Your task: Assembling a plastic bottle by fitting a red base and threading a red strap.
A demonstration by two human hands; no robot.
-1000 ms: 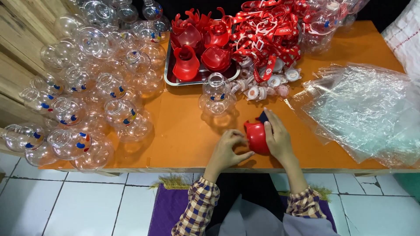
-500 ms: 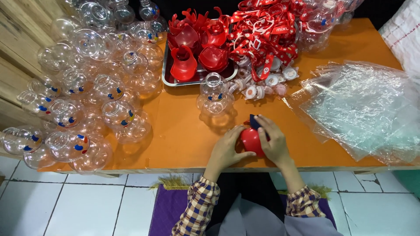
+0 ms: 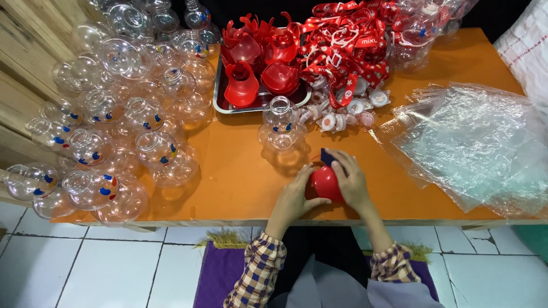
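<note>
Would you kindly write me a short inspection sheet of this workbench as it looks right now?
Surface: orange table, bare in front of the person.
Job's things: red rounded piece with a dark blue part on top, held between left hand and right hand.
Clutter: clear round bottles heaped at left; one bottle standing alone; metal tray of red parts; red lanyards; small caps; clear plastic bags.
Grip: both hands closed on the red piece.
Cables: nothing seen.
Surroundings: white tiled floor, purple mat.

A glossy, smooth red plastic round cap (image 3: 325, 183) sits near the smooth matt orange table (image 3: 240, 171). Left lie clear, shiny plastic globe bottles (image 3: 120, 125); right, crinkled glossy transparent plastic bags (image 3: 479, 142); far, a dull metal tray (image 3: 220, 102).
</note>
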